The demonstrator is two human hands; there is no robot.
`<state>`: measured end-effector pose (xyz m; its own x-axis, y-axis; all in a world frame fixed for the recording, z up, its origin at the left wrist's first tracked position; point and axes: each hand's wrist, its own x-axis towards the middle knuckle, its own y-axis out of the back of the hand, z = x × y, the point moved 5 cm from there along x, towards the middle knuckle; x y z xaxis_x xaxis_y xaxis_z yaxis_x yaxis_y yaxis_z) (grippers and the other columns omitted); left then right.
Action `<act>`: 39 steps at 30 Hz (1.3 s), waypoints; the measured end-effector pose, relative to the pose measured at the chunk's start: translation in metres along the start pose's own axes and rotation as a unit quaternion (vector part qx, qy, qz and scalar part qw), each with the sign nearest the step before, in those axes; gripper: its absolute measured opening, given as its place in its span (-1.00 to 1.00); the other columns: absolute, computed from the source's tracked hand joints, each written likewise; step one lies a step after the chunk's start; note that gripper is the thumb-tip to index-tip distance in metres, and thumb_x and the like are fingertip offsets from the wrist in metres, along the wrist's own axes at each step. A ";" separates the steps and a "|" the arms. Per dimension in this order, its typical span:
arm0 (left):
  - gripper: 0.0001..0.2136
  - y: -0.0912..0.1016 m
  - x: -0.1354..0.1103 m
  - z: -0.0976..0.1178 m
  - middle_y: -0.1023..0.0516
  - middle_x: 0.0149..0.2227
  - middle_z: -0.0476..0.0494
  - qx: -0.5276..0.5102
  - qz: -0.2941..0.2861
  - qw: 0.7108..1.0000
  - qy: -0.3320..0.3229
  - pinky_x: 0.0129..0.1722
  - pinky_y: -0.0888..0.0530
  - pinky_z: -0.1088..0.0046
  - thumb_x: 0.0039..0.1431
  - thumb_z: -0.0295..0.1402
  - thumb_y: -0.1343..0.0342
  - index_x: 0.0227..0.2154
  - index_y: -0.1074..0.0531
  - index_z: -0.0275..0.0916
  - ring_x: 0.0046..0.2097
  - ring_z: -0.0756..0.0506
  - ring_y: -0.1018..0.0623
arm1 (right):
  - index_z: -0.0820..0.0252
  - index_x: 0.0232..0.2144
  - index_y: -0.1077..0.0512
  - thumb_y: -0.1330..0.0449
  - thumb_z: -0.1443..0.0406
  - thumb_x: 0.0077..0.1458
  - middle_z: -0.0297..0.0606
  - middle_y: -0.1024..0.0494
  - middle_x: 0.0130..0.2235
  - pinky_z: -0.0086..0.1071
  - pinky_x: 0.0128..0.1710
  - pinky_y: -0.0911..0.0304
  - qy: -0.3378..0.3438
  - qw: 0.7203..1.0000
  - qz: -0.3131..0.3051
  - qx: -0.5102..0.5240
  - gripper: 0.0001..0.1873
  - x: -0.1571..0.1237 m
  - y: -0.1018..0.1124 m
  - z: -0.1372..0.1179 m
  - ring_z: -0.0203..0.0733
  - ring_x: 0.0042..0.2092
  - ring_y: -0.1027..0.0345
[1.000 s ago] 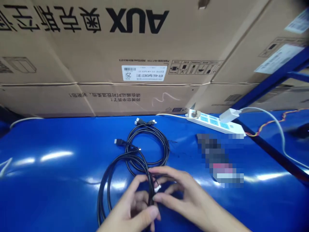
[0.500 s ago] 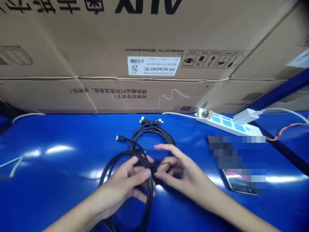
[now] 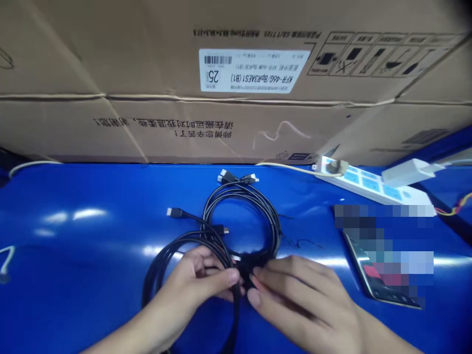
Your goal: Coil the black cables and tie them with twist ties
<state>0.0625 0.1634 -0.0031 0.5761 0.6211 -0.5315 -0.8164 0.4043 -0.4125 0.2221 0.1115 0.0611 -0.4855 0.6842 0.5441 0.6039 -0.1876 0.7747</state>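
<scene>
My left hand (image 3: 210,280) is closed round one side of a coiled black HDMI cable (image 3: 235,314), thumb on top. Two plug ends stick out beyond the coil: one plug (image 3: 175,212) points left, another plug (image 3: 223,229) points right. Close against the left fingertips, my right hand (image 3: 295,295) has its fingers pressed together at a small dark piece beside the cable; what it pinches is mostly hidden. Just behind the hands lies a second black cable coil (image 3: 275,216), its light-tipped plugs (image 3: 228,175) at the far side. Thin black strands (image 3: 306,242) lie to its right.
A large cardboard box (image 3: 165,49) stands along the back of the blue table (image 3: 92,265). At the back right are a white power strip (image 3: 354,184) and a white charger (image 3: 407,173). A partly blurred phone (image 3: 391,290) lies right of my right hand.
The right hand's raised index finger has come down, and its fingers are now bunched against the dark piece. The left hand still grips the coil. The view has shifted closer.
</scene>
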 end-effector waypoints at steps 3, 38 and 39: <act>-0.70 -0.003 0.000 -0.003 -0.61 -0.38 -0.09 0.036 -0.016 0.999 0.020 -0.25 -0.46 0.38 -0.02 -0.20 -0.43 -0.32 -0.54 -0.28 -0.31 -0.10 -0.56 | 0.07 -0.18 -0.54 -0.29 0.39 0.21 -0.33 -0.74 -0.29 -0.33 -0.23 -0.53 0.002 1.000 0.003 0.000 -0.85 0.008 0.010 -0.007 -0.21 -0.30 -0.60; -0.78 0.006 -0.001 0.011 -0.64 -0.43 -0.07 0.099 0.012 0.994 -0.053 -0.43 -0.49 0.50 0.03 -0.25 -0.39 -0.37 -0.55 -0.29 -0.44 -0.01 -0.54 | 0.17 -0.15 -0.55 -0.16 0.40 0.34 -0.30 -0.75 -0.20 -0.41 -0.27 -0.55 0.068 0.998 -0.001 0.015 -0.84 0.013 0.015 0.003 -0.24 -0.23 -0.64; -0.78 0.006 -0.001 0.011 -0.63 -0.44 -0.06 0.100 0.021 0.993 -0.052 -0.43 -0.49 0.50 0.02 -0.26 -0.39 -0.37 -0.54 -0.29 -0.45 0.00 -0.53 | 0.16 -0.19 -0.57 -0.20 0.40 0.32 -0.33 -0.75 -0.22 -0.42 -0.28 -0.55 0.088 0.996 -0.008 -0.007 -0.87 0.015 0.017 0.000 -0.24 -0.26 -0.64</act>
<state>0.0570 0.1724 0.0028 0.5427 0.7020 -0.4612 -0.8372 0.4959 -0.2304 0.2247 0.1189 0.0825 -0.5982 0.5540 0.5790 0.5870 -0.1890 0.7872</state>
